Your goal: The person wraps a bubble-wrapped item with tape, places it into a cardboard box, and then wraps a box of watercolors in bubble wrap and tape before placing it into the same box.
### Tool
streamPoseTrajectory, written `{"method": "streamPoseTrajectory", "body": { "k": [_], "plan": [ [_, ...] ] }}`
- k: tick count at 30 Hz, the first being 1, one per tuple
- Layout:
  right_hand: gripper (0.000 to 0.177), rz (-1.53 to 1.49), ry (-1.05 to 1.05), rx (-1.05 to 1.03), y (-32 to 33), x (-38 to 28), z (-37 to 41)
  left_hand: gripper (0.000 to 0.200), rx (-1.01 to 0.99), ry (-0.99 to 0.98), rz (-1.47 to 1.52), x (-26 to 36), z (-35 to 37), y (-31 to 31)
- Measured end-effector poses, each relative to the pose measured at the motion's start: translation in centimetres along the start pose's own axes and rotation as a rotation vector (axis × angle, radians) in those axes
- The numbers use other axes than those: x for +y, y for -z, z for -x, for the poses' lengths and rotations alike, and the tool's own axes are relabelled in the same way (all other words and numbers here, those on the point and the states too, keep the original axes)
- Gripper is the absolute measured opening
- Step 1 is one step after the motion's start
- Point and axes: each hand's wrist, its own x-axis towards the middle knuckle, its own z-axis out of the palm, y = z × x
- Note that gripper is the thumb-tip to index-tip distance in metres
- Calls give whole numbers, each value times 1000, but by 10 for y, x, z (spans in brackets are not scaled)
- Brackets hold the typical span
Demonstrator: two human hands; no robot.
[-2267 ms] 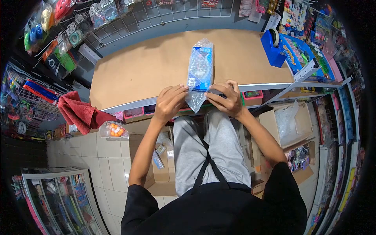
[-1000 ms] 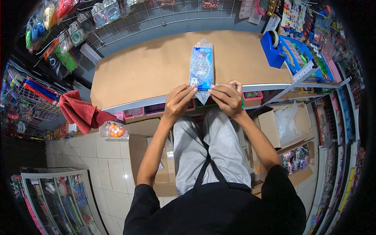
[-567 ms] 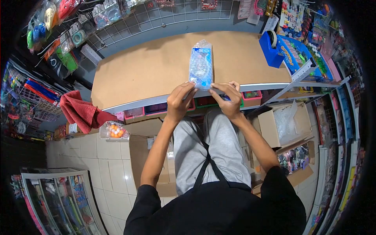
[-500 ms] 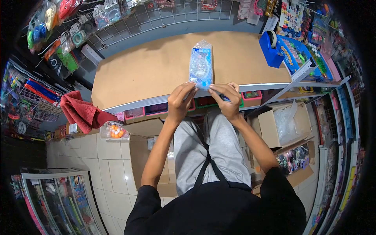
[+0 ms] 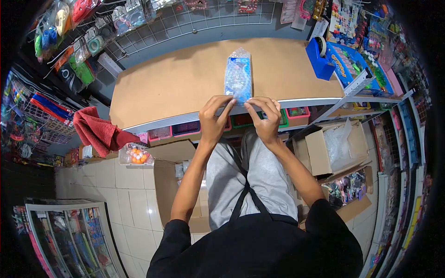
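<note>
A blue box in a clear plastic wrapper [image 5: 238, 76] lies on the brown table [image 5: 176, 78], its near end at the table's front edge. My left hand [image 5: 215, 118] pinches the near left corner of the wrapper between thumb and fingers. At the near right corner, my right hand [image 5: 265, 118] has its thumb and fingers pressed on the same package. Clear plastic sticks out past the far end of the box.
A blue tape dispenser [image 5: 320, 58] and a blue tray of goods [image 5: 357, 69] stand at the right. A red cloth [image 5: 99, 132] hangs at the left corner. Below are open cartons [image 5: 336, 146] and a clear tub of orange balls [image 5: 135, 154].
Both hands have shifted slightly at the near end of the package, and their fingertips are a little closer together. The package has barely moved.
</note>
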Motion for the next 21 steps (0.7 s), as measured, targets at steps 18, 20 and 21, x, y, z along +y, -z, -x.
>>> {"method": "streamPoseTrajectory", "body": {
  "k": [18, 20, 21],
  "plan": [
    [19, -45, -245, 30, -6, -16, -4, 15, 43, 48, -139, 9, -9, -10],
    [20, -57, -266, 27, -5, -16, -8, 14, 71, 55, -153, 11, -10, -12],
    [21, -55, -278, 23, -4, -16, -10, 13, 88, 62, -163, 11, -10, -12]
  ]
}}
